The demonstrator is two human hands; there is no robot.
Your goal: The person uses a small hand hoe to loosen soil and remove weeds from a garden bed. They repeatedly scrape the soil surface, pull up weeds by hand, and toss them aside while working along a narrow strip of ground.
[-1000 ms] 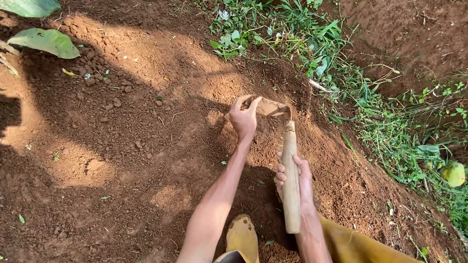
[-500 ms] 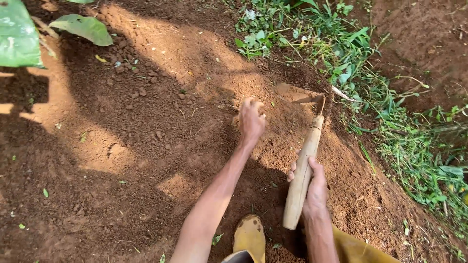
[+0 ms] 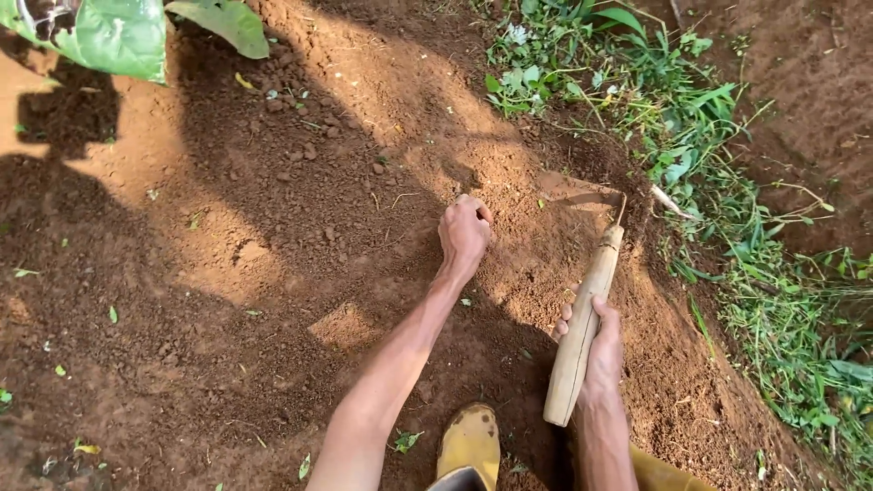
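A: Hand hoe: where does it sit?
B: Lower right of the soil bed, near the weeds at its right edge. The blade is dug into the loose earth.
A: Your right hand?
B: Wrapped round the wooden handle.
A: Left hand?
B: Curled into a fist, knuckles on the soil, just left of the blade. A yellow boot is at the bottom edge.

— What colours are showing down there?
— The soil is glowing reddish brown, patched with dark shadow. The hoe handle is looking pale tan.
— And the rest?
— The boot is showing mustard yellow, smeared with dirt; the weeds are shining bright green.
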